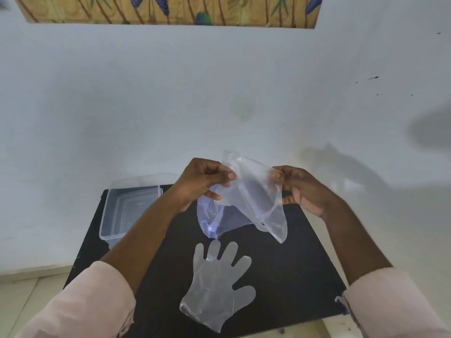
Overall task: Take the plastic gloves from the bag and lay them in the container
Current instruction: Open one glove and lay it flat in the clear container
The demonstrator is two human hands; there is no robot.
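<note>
Above the black table (292, 264), my left hand (203, 180) and my right hand (299, 189) both pinch a clear plastic glove (256, 193), stretched between them with its lower end hanging down to the right. Just behind and below it stands a bluish clear plastic bag (211, 220) on the table. Another clear plastic glove (216, 286) lies flat on the table in front, fingers spread and pointing away from me. A clear rectangular container (107, 215) sits at the table's far left corner, partly hidden by my left forearm; nothing shows inside it.
The container's clear lid (141, 179) leans behind it against the white wall (219, 93). The small table ends close on all sides, with pale floor (29, 289) to the left. A patterned curtain (170, 8) hangs at the top.
</note>
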